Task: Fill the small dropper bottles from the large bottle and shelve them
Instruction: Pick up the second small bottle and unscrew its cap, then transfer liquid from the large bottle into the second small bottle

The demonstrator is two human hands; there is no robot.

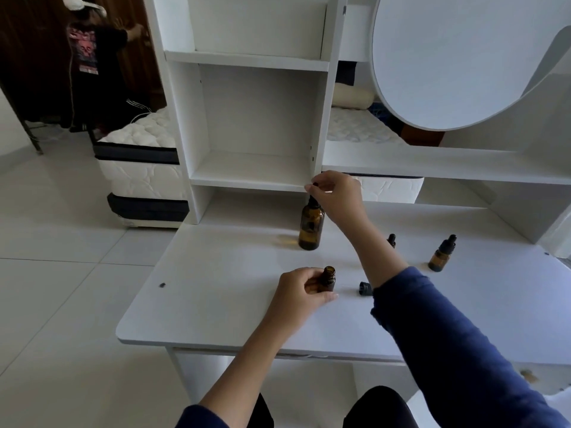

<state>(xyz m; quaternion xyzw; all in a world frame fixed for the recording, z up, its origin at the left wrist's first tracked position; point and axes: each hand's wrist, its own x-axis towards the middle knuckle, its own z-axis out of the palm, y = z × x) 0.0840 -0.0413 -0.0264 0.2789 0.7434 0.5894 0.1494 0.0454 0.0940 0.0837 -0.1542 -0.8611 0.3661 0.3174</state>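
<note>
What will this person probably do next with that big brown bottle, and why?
Probably lift the dropper out of the large amber bottle and carry it to the open small bottle: the right hand pinches the dropper top, the left hand steadies the uncapped one.

Head view — downward, near desk (216, 304)

The white table (216, 310) carries one large amber bottle (311, 227), three small dropper bottles (440, 254) and a loose black cap (365, 288).

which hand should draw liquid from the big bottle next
Right. The right hand already pinches the dropper top of the large bottle, while the left hand steadies the open small bottle on the table.
</note>
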